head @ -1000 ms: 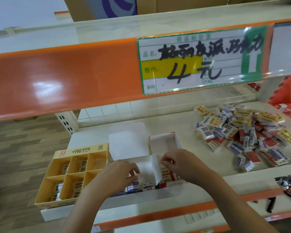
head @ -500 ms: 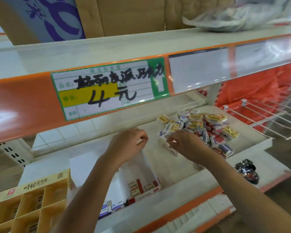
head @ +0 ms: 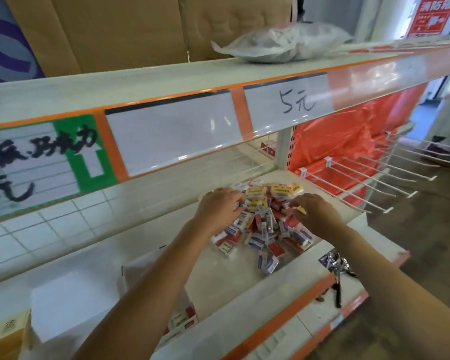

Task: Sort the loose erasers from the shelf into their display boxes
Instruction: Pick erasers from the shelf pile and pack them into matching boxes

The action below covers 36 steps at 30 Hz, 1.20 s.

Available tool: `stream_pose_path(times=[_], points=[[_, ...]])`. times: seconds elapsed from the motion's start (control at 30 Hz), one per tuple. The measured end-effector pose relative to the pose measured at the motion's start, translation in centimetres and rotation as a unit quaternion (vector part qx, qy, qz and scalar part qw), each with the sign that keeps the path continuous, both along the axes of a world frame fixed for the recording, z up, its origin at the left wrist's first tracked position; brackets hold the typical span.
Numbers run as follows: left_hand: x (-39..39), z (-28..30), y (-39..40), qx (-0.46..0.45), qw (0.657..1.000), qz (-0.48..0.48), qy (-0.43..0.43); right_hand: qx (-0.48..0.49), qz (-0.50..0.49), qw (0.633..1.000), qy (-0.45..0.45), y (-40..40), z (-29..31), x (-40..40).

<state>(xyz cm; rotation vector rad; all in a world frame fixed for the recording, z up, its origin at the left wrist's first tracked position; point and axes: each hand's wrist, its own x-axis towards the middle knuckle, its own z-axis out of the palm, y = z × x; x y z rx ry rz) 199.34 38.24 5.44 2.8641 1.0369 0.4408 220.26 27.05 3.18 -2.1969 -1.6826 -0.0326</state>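
A heap of loose erasers (head: 264, 224) in red, blue and yellow wrappers lies on the white shelf (head: 218, 268). My left hand (head: 218, 209) rests on the heap's left side with its fingers curled into the erasers. My right hand (head: 315, 211) rests on the heap's right side, fingers bent down onto it. Whether either hand has hold of an eraser is hidden by the fingers. The white display box (head: 185, 318) with red erasers inside sits at the lower left, partly behind my left forearm. A corner of the yellow display box (head: 3, 336) shows at the bottom left.
An upper shelf edge (head: 166, 131) with price labels overhangs the work area. Wire display hooks (head: 369, 188) stick out to the right. A crumpled dark wrapper (head: 335, 262) and a black tool (head: 337, 292) lie on the shelf's front right. A plastic bag (head: 283, 44) and cardboard sit above.
The view has swung to the right. Both hands left the white display box and reached right and back onto the heap of loose erasers.
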Motion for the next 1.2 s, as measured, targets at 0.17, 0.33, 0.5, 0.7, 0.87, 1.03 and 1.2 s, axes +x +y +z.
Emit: stream_pose_path(times=[0.17, 0.33, 0.5, 0.7, 0.87, 1.03, 1.2], points=[[3.2, -1.5, 1.6, -0.005, 1.0, 0.001, 0.009, -0.008, -0.041, 0.999, 0.005, -0.7, -2.0, 3.9], [5.8, -2.6, 3.4, 0.003, 0.999, 0.025, 0.038, -0.021, -0.035, 0.999, 0.009, -0.7, -3.5, 5.6], [7.1, -3.8, 4.7, -0.011, 0.997, 0.037, 0.061, -0.05, -0.024, 0.998, 0.014, 0.0, -4.3, 5.9], [7.7, -4.4, 5.4, -0.005, 0.999, 0.046, 0.02, -0.038, -0.016, 0.999, -0.018, 0.6, -5.7, 6.2], [8.0, -5.0, 5.3, 0.014, 0.999, 0.05, -0.016, -0.011, 0.001, 1.0, -0.017, 0.7, -6.8, 6.5], [7.9, -5.2, 5.2, 0.026, 0.998, 0.046, -0.042, 0.047, 0.027, 0.998, 0.01, 0.8, -6.7, 7.7], [7.5, -4.9, 5.0, 0.003, 0.992, 0.072, -0.099, 0.08, 0.049, 0.996, -0.001, 1.1, -6.2, 8.4]])
